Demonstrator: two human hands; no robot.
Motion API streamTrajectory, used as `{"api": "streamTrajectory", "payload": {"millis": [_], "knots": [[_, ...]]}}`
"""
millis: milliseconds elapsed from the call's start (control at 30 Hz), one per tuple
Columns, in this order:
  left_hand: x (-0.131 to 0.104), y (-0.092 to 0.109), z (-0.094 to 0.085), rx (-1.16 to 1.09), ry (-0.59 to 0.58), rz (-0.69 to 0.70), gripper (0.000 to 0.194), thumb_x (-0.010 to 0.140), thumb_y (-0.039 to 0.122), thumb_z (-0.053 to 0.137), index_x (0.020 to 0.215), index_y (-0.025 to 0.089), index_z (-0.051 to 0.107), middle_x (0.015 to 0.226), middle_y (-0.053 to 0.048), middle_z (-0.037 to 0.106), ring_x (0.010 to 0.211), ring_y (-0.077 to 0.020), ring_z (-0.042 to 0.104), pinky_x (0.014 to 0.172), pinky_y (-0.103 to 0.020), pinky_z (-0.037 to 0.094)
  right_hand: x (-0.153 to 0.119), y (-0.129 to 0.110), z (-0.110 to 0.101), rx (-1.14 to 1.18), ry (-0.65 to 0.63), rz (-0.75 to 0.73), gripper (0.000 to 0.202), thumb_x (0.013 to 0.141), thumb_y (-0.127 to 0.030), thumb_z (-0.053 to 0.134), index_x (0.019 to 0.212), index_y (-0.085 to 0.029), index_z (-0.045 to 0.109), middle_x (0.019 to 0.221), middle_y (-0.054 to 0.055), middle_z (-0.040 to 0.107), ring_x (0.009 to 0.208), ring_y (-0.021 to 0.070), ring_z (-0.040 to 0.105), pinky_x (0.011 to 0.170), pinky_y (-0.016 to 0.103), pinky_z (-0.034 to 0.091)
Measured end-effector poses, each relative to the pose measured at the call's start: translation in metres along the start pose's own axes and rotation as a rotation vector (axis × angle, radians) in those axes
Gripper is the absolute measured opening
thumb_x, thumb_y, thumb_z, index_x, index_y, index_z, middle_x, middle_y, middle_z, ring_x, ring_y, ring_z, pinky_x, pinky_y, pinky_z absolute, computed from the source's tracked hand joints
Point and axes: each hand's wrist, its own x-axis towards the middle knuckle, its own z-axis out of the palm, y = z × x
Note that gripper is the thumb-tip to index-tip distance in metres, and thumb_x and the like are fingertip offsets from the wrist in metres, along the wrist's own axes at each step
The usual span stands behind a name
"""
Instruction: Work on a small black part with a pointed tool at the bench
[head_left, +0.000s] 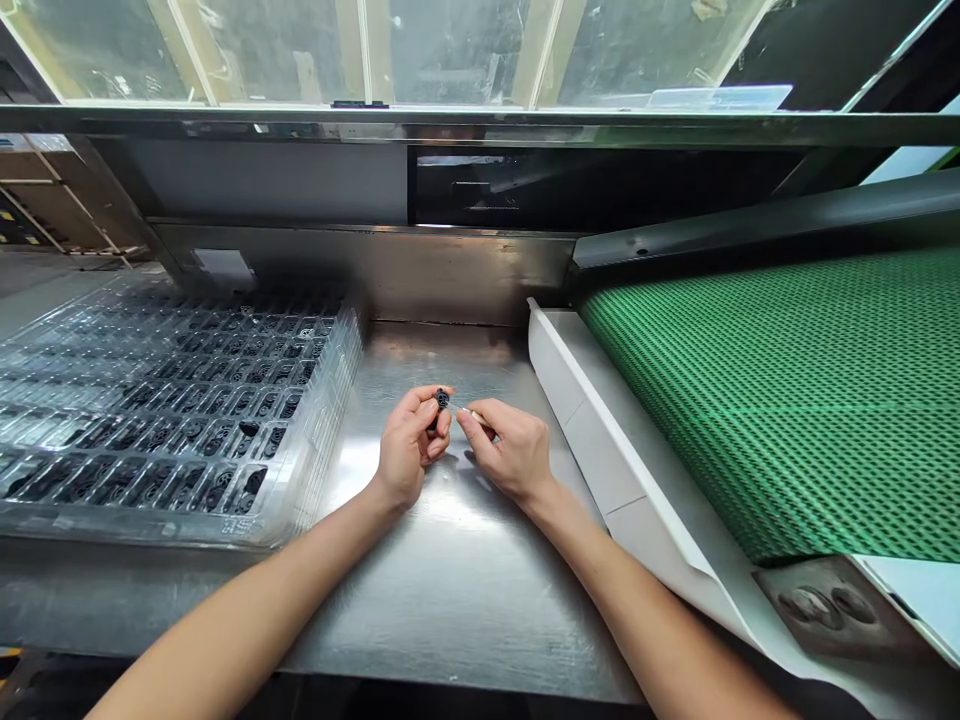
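My left hand [409, 445] pinches a small round black part [442, 399] between thumb and fingertips, above the steel worktable [450, 590]. My right hand [506, 448] sits just to its right, fingers curled, and its fingertips hold a thin light-coloured piece [474, 413] that points at the black part. What that piece is stays too small to tell. Both hands hover close together at the middle of the table.
A stack of clear plastic trays [330, 400] with several small black parts in their pockets lies on the left. A green mesh conveyor belt [787, 400] runs on the right behind a white guard [600, 450]. A steel back wall [375, 270] rises behind the table.
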Motion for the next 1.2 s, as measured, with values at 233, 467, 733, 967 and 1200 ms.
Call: {"api": "streamTrajectory", "payload": {"millis": [233, 467, 733, 967, 1200], "knots": [[0.001, -0.001, 0.000, -0.008, 0.004, -0.003, 0.044, 0.086, 0.044, 0.083, 0.115, 0.016, 0.067, 0.069, 0.003, 0.054, 0.047, -0.0060, 0.036, 0.043, -0.020, 0.017, 0.000, -0.001, -0.001, -0.006, -0.002, 0.008, 0.039, 0.115, -0.046, 0.054, 0.091, -0.021, 0.072, 0.075, 0.002, 0.070, 0.063, 0.0157, 0.060, 0.065, 0.031, 0.039], [0.001, -0.002, -0.001, -0.023, 0.004, -0.025, 0.044, 0.087, 0.044, 0.082, 0.116, 0.016, 0.067, 0.069, 0.004, 0.053, 0.047, -0.0058, 0.036, 0.042, -0.018, 0.018, 0.003, -0.001, -0.004, 0.015, 0.005, 0.056, 0.037, 0.114, -0.045, 0.056, 0.091, -0.021, 0.072, 0.075, 0.002, 0.069, 0.063, 0.0158, 0.060, 0.064, 0.031, 0.038], [0.004, -0.009, -0.006, -0.129, 0.076, -0.110, 0.036, 0.088, 0.036, 0.080, 0.114, 0.016, 0.064, 0.079, -0.001, 0.062, 0.054, -0.0117, 0.056, 0.044, -0.020, 0.040, 0.005, -0.009, -0.007, 0.167, 0.038, 0.121, 0.033, 0.113, -0.043, 0.056, 0.091, -0.022, 0.069, 0.076, 0.002, 0.066, 0.064, 0.0170, 0.057, 0.064, 0.032, 0.041], [0.007, -0.019, -0.008, -0.295, 0.172, -0.118, 0.014, 0.093, 0.022, 0.074, 0.099, 0.014, 0.064, 0.099, -0.011, 0.075, 0.086, -0.0195, 0.074, 0.082, -0.033, 0.062, 0.002, -0.012, -0.003, 0.261, 0.016, 0.027, 0.018, 0.108, -0.039, 0.068, 0.104, -0.022, 0.074, 0.086, 0.004, 0.069, 0.069, 0.0180, 0.061, 0.063, 0.031, 0.047], [0.005, -0.021, -0.006, -0.349, 0.128, -0.134, 0.008, 0.098, 0.020, 0.069, 0.101, 0.015, 0.064, 0.122, -0.018, 0.077, 0.095, -0.0180, 0.072, 0.079, -0.026, 0.056, -0.004, -0.009, 0.009, 0.230, -0.067, 0.001, 0.012, 0.104, -0.027, 0.070, 0.114, -0.025, 0.077, 0.108, 0.005, 0.076, 0.089, 0.0201, 0.072, 0.075, 0.032, 0.053]]}}
